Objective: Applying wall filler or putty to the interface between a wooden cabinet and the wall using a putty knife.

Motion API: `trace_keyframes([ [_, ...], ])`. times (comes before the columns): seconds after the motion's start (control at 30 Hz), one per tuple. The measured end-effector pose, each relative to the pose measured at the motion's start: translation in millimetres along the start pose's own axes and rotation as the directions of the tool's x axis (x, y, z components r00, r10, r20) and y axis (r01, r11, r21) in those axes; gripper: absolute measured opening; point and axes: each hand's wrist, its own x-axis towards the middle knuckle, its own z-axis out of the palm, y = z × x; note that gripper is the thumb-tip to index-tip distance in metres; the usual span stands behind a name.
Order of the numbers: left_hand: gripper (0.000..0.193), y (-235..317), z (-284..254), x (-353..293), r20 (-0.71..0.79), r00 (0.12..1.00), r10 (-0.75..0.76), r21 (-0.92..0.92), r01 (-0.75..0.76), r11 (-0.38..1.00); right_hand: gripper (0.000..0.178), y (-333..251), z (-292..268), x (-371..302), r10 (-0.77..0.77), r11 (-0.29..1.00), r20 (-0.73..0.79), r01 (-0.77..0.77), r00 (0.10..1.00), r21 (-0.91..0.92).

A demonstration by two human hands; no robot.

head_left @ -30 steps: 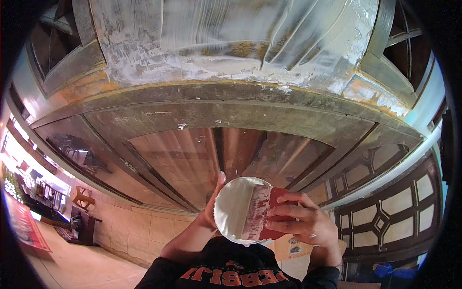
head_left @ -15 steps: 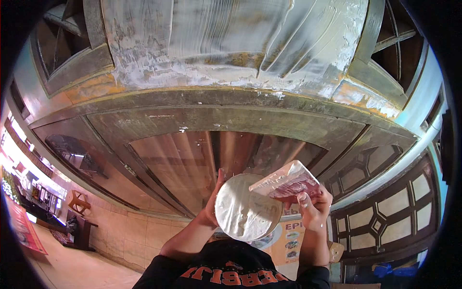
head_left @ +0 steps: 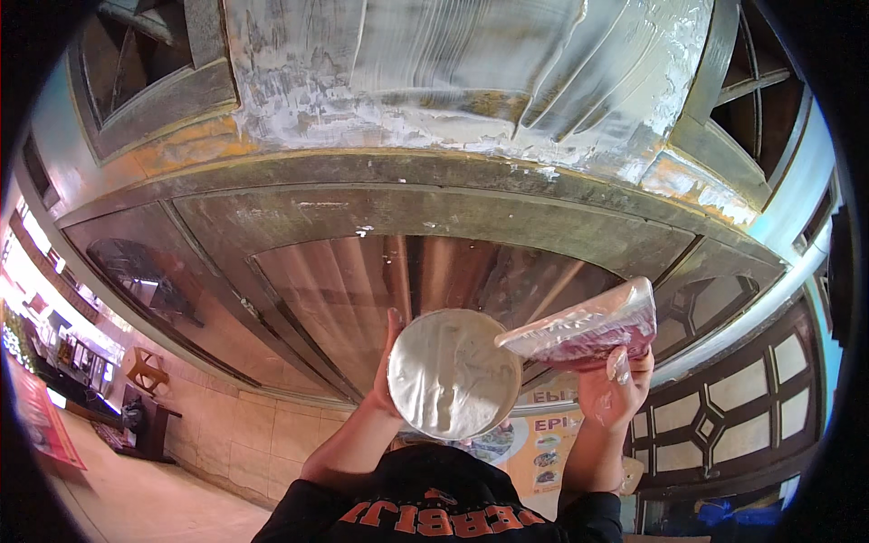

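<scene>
My left hand (head_left: 388,378) is wrapped round the side of a round tub (head_left: 454,376) filled with creamy white paste, its surface streaked and ridged. Most of that hand's fingers are hidden behind the tub. In my right hand (head_left: 614,391) is a wide, flat, dark red putty spreader (head_left: 593,330), with white paste smeared over its face and edge. White smudges show on the right thumb. The spreader's left end is right by the tub's rim; whether they touch I cannot tell. Above, a wall panel (head_left: 453,63) carries wet white paste in streaks and raised ridges.
Below the panel runs a wooden frame (head_left: 425,204) with glazed panes and curtains behind. Latticed openings (head_left: 756,86) flank the panel. A patterned wooden door (head_left: 733,407) is at right, a poster (head_left: 548,443) behind my right forearm, and a small stool (head_left: 145,369) at far left.
The spreader has moved right and slightly up, away from over the tub, and its face has tilted. The tub has shifted slightly left and up. The view has turned a little.
</scene>
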Motion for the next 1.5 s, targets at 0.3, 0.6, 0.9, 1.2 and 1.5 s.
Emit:
trace_keyframes([
  [0.3, 0.091, 6.4, 4.0, -5.5, 0.092, 0.996, 0.018, -0.156, -0.004, 0.988, 0.017, -19.9, 73.3, 21.7, 0.020, 0.785, 0.265, 0.149, 0.964, -0.602],
  [0.6, 0.088, 9.6, 12.8, -1.3, 0.230, 0.973, -0.027, -0.212, 0.077, 0.974, 0.016, -20.7, 78.2, 14.8, 0.178, 0.897, 0.074, -0.131, 0.981, -0.422],
  [0.9, 0.093, 12.0, -8.4, -7.3, 0.121, 0.992, -0.032, -0.149, 0.051, 0.988, 0.035, -31.8, 96.7, 18.6, -0.078, 0.948, -0.035, 0.063, 0.996, -0.312],
  [1.2, 0.102, 17.8, -14.9, -14.4, 0.087, 0.984, -0.158, -0.070, 0.164, 0.984, 0.040, -37.5, 136.6, 124.5, -0.506, -0.432, 0.724, 0.589, 0.469, -0.683],
  [1.5, 0.101, 16.6, -1.8, -27.1, -0.033, 0.998, -0.044, -0.013, 0.044, 0.999, 0.045, -35.2, 135.2, 172.4, -0.498, -0.552, 0.788, 0.568, 0.363, -0.611],
])
